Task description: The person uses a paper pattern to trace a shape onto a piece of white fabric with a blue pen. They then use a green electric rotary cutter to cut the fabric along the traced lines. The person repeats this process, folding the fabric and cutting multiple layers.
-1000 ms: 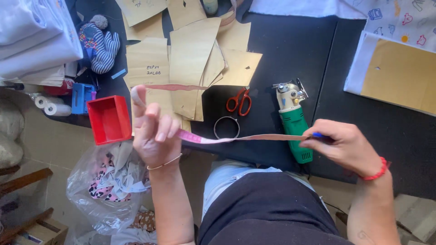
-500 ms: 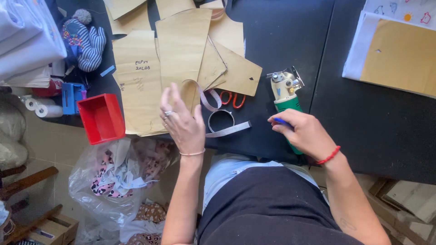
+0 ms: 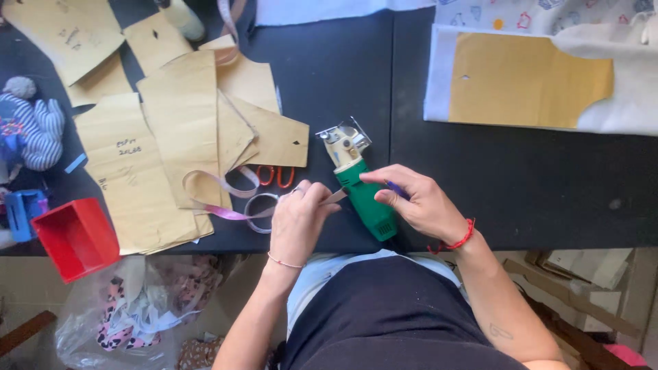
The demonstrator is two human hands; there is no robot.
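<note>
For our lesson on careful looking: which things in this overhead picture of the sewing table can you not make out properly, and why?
Head view only:
- Scissors: only the red handles show; paper patterns cover the blades.
- Pen: mostly hidden inside the right hand.
- Tape measure: its end is pinched in the left hand; markings too small to tell.
- Bottle: cut off by the top edge.
- Green cutter: the hands cover part of its body.

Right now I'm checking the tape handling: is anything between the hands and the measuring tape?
Nothing visible. The left hand already pinches the measuring tape, whose end runs toward the right hand. The green cutting tool lies on the black table between the two hands, partly under the right hand's fingers.
</note>
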